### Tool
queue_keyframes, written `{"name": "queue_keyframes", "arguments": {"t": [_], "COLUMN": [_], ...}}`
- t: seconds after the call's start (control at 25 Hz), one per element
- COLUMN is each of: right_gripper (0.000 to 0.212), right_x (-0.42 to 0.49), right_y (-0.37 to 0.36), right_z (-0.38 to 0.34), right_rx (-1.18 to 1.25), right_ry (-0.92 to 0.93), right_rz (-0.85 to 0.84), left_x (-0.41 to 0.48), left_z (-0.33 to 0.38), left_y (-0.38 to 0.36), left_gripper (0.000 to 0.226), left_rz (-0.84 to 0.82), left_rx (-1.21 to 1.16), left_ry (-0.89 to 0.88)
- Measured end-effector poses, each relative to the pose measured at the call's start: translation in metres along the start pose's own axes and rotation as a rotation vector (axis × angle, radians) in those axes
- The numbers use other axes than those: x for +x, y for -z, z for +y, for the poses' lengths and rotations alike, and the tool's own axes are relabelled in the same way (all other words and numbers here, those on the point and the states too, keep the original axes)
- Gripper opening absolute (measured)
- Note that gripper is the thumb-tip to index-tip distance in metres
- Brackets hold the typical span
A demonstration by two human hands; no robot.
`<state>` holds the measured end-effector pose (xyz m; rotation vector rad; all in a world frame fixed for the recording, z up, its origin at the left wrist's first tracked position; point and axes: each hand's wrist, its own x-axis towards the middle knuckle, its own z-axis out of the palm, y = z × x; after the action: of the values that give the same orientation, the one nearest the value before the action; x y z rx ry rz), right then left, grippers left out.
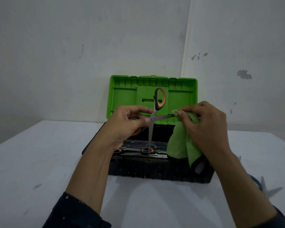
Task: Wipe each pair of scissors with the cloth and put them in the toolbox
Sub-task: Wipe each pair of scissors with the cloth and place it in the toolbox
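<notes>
Our left hand (128,122) grips an open pair of orange-and-black scissors (152,119) near the pivot and lower handle, above the black toolbox (155,170). One blade points down into the box. The other runs right into the green cloth (179,145), which our right hand (206,125) pinches around it. The green lid (125,96) stands open behind. Inside the box several stored scissors (147,150) with orange, green and blue handles lie overlapping on the floor. On the white table (39,162), beside our right forearm, lies a blue-handled pair (270,191), blades spread.
</notes>
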<state>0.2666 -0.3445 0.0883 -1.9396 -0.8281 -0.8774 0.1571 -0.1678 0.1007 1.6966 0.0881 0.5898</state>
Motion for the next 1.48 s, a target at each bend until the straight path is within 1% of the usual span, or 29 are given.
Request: {"name": "queue_keyframes", "arguments": {"t": [0.12, 0.2, 0.28, 0.4, 0.48, 0.64, 0.72, 0.84, 0.96, 1.04, 1.16, 1.32, 1.48], "right_gripper": [0.013, 0.013, 0.013, 0.018, 0.019, 0.015, 0.013, 0.014, 0.011, 0.011, 0.01, 0.011, 0.012], "right_x": [0.003, 0.005, 0.006, 0.0, -0.007, -0.012, -0.014, -0.013, -0.001, 0.006, 0.006, -0.008, -0.013], "right_y": [0.009, 0.015, 0.019, 0.01, -0.001, -0.014, -0.019, -0.018, 0.001, 0.015, 0.016, -0.008, -0.015], "right_z": [0.015, 0.015, 0.004, -0.018, -0.025, -0.022, -0.023, -0.026, -0.021, -0.014, -0.014, -0.024, -0.024], "right_rx": [-0.078, -0.098, -0.009, 0.08, 0.071, 0.019, 0.045, 0.104, 0.279, 0.324, 0.234, 0.092, 0.079], "right_ry": [-0.087, -0.07, 0.051, 0.271, 0.334, 0.325, 0.307, 0.27, 0.102, 0.044, 0.108, 0.254, 0.346], "right_rz": [-0.022, 0.03, 0.074, 0.013, -0.021, -0.031, -0.03, -0.058, -0.08, -0.05, -0.009, 0.041, 0.099], "left_x": [-0.002, -0.001, -0.001, -0.001, -0.001, 0.0, 0.0, -0.001, 0.0, 0.001, 0.0, -0.003, -0.004], "left_z": [0.0, 0.001, 0.002, 0.003, 0.002, 0.002, 0.001, 0.0, 0.0, 0.0, 0.003, 0.007, 0.01], "left_y": [0.0, 0.001, 0.003, 0.0, -0.004, -0.01, -0.013, -0.017, -0.014, -0.01, -0.01, -0.011, -0.012], "left_gripper": [0.027, 0.025, 0.023, 0.02, 0.021, 0.026, 0.026, 0.024, 0.027, 0.028, 0.028, 0.027, 0.026], "left_rz": [-0.008, 0.002, 0.007, -0.002, -0.011, -0.01, -0.015, -0.066, -0.065, -0.055, -0.058, -0.049, -0.044], "left_rx": [0.001, -0.029, -0.038, 0.004, 0.039, 0.063, 0.084, 0.1, 0.031, 0.02, 0.011, 0.009, 0.021], "left_ry": [0.01, 0.011, 0.018, 0.025, 0.019, 0.009, -0.005, 0.003, 0.044, 0.046, 0.045, 0.027, 0.015]}}
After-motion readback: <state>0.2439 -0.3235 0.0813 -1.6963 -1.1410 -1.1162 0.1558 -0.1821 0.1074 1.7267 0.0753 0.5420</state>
